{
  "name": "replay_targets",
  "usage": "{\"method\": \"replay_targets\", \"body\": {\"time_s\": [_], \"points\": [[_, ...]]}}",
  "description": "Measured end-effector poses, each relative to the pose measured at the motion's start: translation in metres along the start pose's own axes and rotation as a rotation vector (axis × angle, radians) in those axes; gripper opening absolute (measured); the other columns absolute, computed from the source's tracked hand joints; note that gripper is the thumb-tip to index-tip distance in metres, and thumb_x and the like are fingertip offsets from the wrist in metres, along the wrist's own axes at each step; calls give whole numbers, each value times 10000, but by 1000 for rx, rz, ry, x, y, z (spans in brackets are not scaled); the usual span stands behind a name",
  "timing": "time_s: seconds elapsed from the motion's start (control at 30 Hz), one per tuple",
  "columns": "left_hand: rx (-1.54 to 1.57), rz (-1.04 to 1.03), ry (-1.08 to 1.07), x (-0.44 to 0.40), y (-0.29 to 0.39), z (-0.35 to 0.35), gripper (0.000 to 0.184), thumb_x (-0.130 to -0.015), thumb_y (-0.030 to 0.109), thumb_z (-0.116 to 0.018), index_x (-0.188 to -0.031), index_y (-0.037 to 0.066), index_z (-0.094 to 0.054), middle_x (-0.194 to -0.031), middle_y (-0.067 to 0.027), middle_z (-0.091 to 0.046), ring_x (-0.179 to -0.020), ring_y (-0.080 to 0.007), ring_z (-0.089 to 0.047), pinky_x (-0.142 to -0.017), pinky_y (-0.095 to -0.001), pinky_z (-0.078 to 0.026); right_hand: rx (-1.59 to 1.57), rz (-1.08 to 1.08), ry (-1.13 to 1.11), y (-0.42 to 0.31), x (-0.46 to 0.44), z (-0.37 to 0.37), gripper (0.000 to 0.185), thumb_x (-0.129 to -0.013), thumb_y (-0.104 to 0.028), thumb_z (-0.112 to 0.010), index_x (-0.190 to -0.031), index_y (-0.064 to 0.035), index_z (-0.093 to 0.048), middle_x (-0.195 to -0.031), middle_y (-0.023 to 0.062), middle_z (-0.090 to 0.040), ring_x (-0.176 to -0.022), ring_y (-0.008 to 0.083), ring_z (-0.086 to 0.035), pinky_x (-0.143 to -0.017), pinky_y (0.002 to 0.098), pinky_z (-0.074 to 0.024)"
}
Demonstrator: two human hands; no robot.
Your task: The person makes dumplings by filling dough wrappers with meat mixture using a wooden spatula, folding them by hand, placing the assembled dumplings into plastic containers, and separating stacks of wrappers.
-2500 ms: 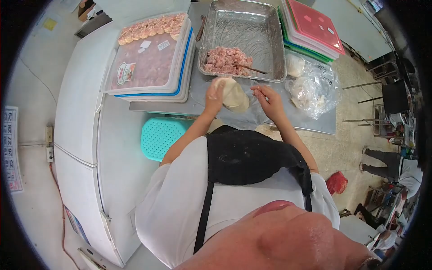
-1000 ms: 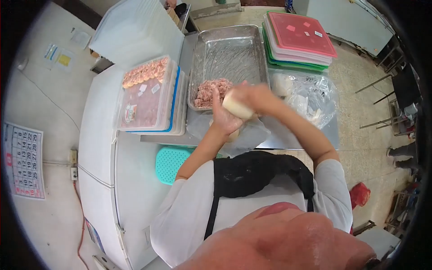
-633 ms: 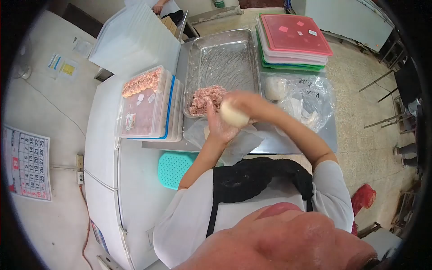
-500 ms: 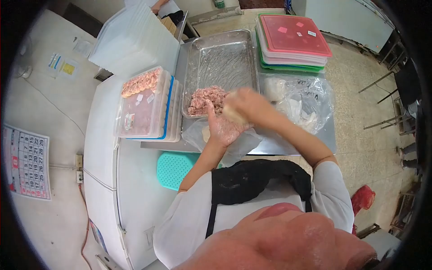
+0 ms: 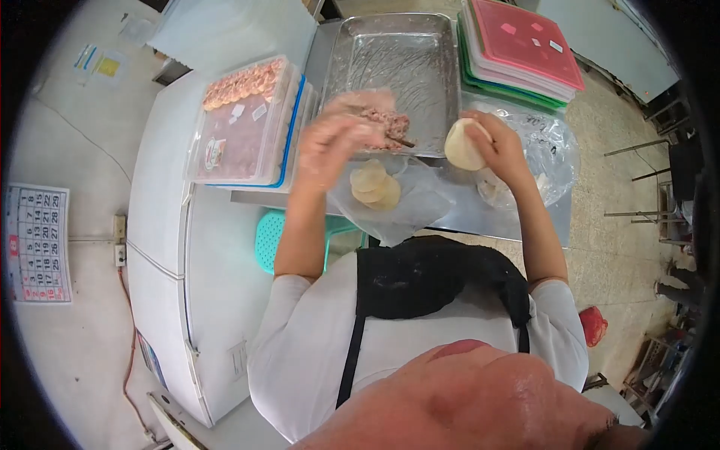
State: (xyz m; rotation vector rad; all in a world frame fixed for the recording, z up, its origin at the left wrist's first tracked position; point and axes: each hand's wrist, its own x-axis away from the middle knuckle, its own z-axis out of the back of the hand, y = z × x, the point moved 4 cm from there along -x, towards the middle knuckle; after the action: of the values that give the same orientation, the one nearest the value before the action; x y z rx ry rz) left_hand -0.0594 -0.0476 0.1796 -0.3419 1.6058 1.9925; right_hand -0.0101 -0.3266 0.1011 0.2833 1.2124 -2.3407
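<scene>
Pale round dough discs [image 5: 464, 145] are pinched in my right hand [image 5: 495, 150], past the tray's lower right corner. My left hand [image 5: 328, 142] is raised at the tray's lower left corner, its fingers smeared by motion; whether it holds anything is unclear. Partly behind it, ground meat [image 5: 390, 122] lies in the metal tray [image 5: 453, 82], with a dark stick [image 5: 401, 141] in it. Several overlapping dough discs [image 5: 375, 186] rest on a clear plastic sheet [image 5: 420, 201] between my hands.
Lidded boxes [image 5: 240, 139] stand left of the tray. Red and green lids [image 5: 525, 45] are stacked at the right, above a plastic bag [image 5: 551, 154]. A turquoise perforated stool [image 5: 268, 241] is below the table's left edge.
My hands have come apart from over the sheet: the left moved left and up, the right moved right with the discs. The discs on the sheet and the stick now show.
</scene>
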Motion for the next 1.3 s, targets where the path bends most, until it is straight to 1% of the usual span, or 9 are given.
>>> {"method": "replay_targets", "body": {"time_s": [0.13,0.27,0.33,0.43,0.63,0.83,0.93,1.2,1.3], "points": [[546,-270,-158,-22,9,32,157,-855,183,-587,-788,108,-706,-1034,-118,-650,-1031,-271,-598,-893,-459,-454,-45,-65,26,-6,14,-16,263,-909,-212,-571,-1127,-78,-629,-1083,138,-643,-973,281,-634,-827,325,-485],[183,236,-245,-7,-138,39,145,-856,91,-561,-910,63,-693,-910,-104,-651,-915,-285,-610,-810,-415,-484,-20,-93,80,-17,26,-29,241,-904,-197,-595,-1093,-56,-644,-1052,136,-654,-947,274,-642,-823,317,-486],[-1153,41,-514,12,-163,21,159,-852,120,-581,-947,88,-704,-956,-122,-647,-957,-323,-599,-822,-409,-475,-9,-103,136,-21,29,-33,231,-901,-183,-607,-1081,-45,-648,-1042,137,-659,-938,269,-645,-821,314,-487],[-414,-55,-97,5,-148,23,219,-818,194,-627,-985,73,-699,-963,-147,-641,-948,-330,-598,-870,-392,-460,17,-136,202,-28,35,-34,223,-898,-158,-618,-1074,-25,-648,-1044,134,-664,-937,243,-646,-821,308,-487],[-428,-151,-177,2,-146,52,137,-835,139,-622,-874,42,-710,-992,-101,-660,-906,-317,-613,-793,-379,-492,-15,-147,201,-54,24,-58,225,-899,-167,-618,-1075,-30,-650,-1025,123,-670,-923,227,-644,-814,300,-486],[271,354,-184,10,-141,61,249,-821,79,-618,-1064,84,-672,-977,-97,-672,-899,-312,-598,-814,-373,-478,9,-165,167,-58,25,-72,227,-900,-164,-615,-1084,-36,-651,-1023,118,-671,-921,218,-644,-812,301,-487],[-875,-192,-236,23,-169,52,218,-797,118,-632,-1007,145,-683,-900,-88,-663,-834,-296,-590,-752,-404,-481,9,-159,168,-55,29,-72,235,-899,-161,-615,-1095,-35,-649,-1028,116,-672,-925,214,-645,-818,300,-487],[-784,-82,-29,30,-137,47,197,-752,209,-703,-929,123,-685,-885,-77,-577,-919,-303,-550,-758,-421,-452,-66,-165,111,-40,33,-61,260,-895,-186,-619,-1111,-43,-648,-1058,114,-668,-946,214,-643,-829,309,-487],[-529,142,-306,54,-129,23,292,-726,242,-733,-981,115,-670,-936,-78,-575,-955,-322,-537,-792,-439,-451,-98,-167,48,-34,35,-62,279,-890,-220,-623,-1115,-56,-649,-1061,116,-665,-947,224,-644,-825,313,-487]]}}
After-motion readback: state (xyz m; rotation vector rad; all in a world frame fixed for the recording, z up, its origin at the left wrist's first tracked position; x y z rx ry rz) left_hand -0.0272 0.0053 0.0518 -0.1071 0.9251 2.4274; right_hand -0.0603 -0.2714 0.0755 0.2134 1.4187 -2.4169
